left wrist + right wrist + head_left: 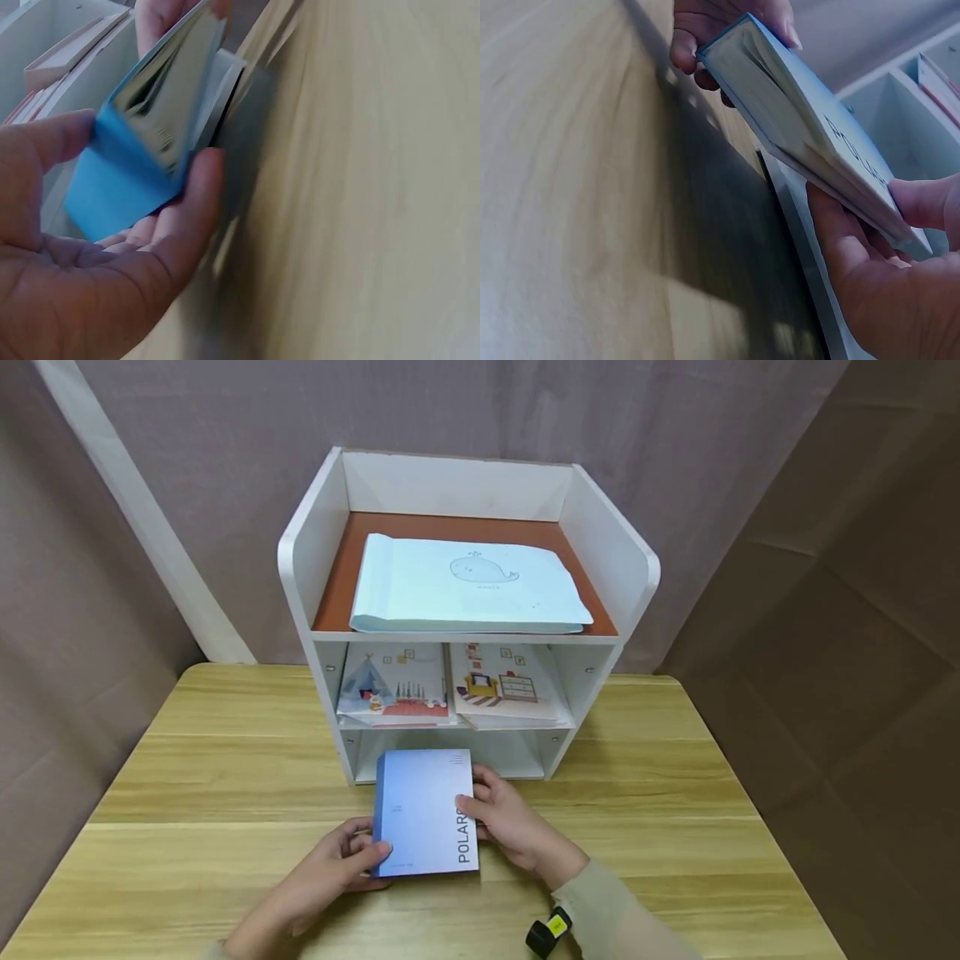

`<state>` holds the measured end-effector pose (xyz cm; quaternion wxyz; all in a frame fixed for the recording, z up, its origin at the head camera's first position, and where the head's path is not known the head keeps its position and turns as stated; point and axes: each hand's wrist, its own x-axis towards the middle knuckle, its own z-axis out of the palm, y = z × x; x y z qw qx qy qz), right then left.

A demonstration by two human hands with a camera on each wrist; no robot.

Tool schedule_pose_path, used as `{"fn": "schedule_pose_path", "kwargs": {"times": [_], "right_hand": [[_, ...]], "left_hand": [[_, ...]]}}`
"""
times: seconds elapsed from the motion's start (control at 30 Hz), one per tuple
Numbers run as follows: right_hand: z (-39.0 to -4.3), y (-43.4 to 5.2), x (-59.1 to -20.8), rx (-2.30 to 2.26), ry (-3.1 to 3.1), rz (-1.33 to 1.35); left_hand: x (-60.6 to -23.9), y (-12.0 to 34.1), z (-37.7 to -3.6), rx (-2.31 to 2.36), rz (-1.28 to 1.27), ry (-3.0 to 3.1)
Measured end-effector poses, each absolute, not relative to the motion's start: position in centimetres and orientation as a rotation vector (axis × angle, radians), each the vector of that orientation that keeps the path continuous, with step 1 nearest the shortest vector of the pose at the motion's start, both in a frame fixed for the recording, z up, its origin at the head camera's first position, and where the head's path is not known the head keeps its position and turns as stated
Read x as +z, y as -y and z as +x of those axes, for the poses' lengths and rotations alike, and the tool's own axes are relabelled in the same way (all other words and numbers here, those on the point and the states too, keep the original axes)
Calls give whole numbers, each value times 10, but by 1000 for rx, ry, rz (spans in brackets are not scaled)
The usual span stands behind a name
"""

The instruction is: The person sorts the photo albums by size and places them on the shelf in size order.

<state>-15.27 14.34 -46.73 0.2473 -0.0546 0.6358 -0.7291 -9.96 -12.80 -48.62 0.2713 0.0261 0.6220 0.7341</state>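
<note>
A light-blue book point(424, 810) with the letters "POLAR" along its right edge hangs a little above the wooden table point(187, 793), just in front of the shelf's bottom opening. My left hand point(330, 870) grips its near-left corner, thumb on the cover and fingers beneath. My right hand point(504, 823) holds the right edge the same way. The left wrist view shows the blue spine point(120, 184) resting in my left hand point(112, 262). In the right wrist view my right hand point(889, 262) holds the book point(810, 127) tilted above the table.
A white three-tier desk shelf point(465, 610) stands at the table's back. A pale whale-print pad point(468, 583) lies on its top tier. Two illustrated books point(393, 687) point(504, 685) lie on the middle tier. A grey curtain hangs behind.
</note>
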Motion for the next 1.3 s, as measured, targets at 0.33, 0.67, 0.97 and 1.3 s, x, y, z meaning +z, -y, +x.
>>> {"fn": "schedule_pose_path", "kwargs": {"times": [0.33,0.67,0.97,1.3], "right_hand": [[-161,-155,-467,-2029,-1764,-30],[-160,-154,-472,-1997,-1765,26],[-153,-150,-472,-1929,-1636,3],[-155,-144,-479,-1920,-1667,-6]], "left_hand": [[-491,99,-101,2246,-2,-1418],[-492,86,-110,2344,-171,-1364],[-492,81,-121,2448,-335,-1344],[-495,81,-129,2532,-399,-1333]]}}
